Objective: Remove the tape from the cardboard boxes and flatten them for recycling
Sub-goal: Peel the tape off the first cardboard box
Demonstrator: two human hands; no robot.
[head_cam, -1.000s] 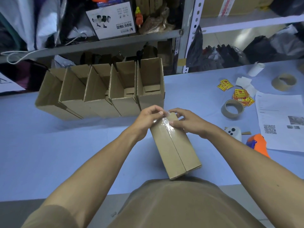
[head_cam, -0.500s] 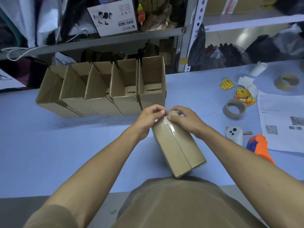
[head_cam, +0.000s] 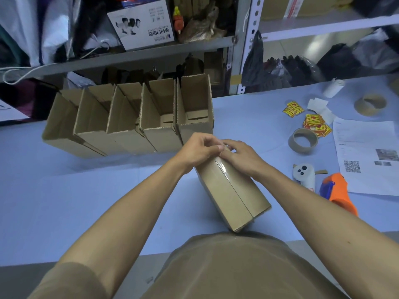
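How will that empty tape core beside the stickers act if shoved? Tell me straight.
The tape core lies flat on its rim on the table, so it would likely slide, not roll. It looks like a bare cardboard ring, probably light. Tipped on edge, it might roll toward the stickers.

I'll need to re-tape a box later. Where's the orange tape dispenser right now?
In the head view, the orange tape dispenser lies on the blue table, right of the right forearm, beside the white controller.

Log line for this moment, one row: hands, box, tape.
left hand: pinching tape end | right hand: fingers on far end of box | box: closed, lying on table | tape: on seam, partly visible
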